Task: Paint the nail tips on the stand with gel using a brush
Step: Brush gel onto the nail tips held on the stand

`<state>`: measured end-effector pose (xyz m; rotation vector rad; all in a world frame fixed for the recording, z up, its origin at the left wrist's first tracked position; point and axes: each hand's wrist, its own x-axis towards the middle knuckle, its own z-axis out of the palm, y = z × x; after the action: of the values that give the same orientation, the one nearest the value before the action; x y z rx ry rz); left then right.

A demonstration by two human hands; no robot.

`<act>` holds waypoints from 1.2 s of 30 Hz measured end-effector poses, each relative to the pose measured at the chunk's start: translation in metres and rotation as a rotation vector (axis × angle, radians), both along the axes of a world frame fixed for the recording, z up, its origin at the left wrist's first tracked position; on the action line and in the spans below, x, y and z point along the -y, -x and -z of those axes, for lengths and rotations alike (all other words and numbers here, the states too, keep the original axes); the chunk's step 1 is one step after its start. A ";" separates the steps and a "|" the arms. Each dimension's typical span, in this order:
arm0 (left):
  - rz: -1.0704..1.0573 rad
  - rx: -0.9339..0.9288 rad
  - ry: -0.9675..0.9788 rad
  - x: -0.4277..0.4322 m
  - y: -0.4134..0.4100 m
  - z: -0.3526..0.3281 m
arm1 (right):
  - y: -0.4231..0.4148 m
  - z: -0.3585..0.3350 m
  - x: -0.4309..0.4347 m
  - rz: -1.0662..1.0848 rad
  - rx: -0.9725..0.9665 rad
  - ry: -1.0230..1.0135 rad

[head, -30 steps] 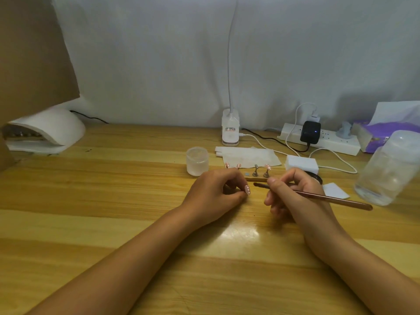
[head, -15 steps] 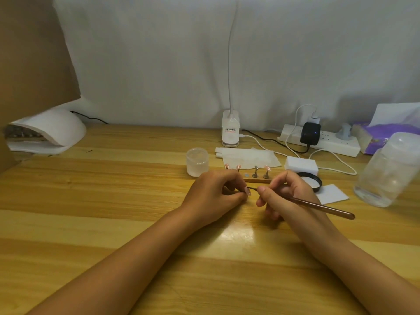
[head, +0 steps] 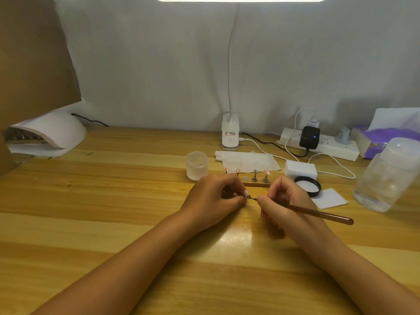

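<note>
At the centre of the frame the right hand (head: 288,201) has its grip closed round a brown brush (head: 318,212), pinched close to the bristle end, the handle trailing off to the lower right. The bristles meet a pale pink nail tip (head: 245,193) that the left hand (head: 216,198) pinches between thumb and curled fingers, apparently on its small holder, though the fingers hide that. Both hands sit low over the desk (head: 113,201), and resting their heels on it should keep the stroke steady.

To do this step well, I judge the brush should be drawn lightly along the tip in a thin coat, kept off the left fingertips, with the left hand turning the tip rather than the brush chasing its edges.

Just above the hands lies the wooden stand (head: 256,183) with other pink tips on pegs and one bare peg. A frosted jar (head: 196,165) stands to its left and a black lid (head: 308,185) to its right.
</note>
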<state>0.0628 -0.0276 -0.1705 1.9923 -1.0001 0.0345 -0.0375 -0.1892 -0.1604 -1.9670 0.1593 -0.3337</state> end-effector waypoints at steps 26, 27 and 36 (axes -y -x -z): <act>-0.002 -0.014 -0.023 -0.002 0.002 -0.001 | 0.002 -0.001 0.002 0.000 0.059 -0.091; -0.005 -0.009 -0.026 -0.001 0.002 -0.001 | 0.002 -0.001 0.002 -0.012 0.061 -0.097; -0.010 -0.016 -0.014 -0.001 0.000 0.000 | -0.001 -0.001 0.002 -0.086 0.003 -0.019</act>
<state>0.0628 -0.0270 -0.1701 2.0076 -0.9830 0.0168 -0.0368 -0.1912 -0.1598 -1.9477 0.0747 -0.2781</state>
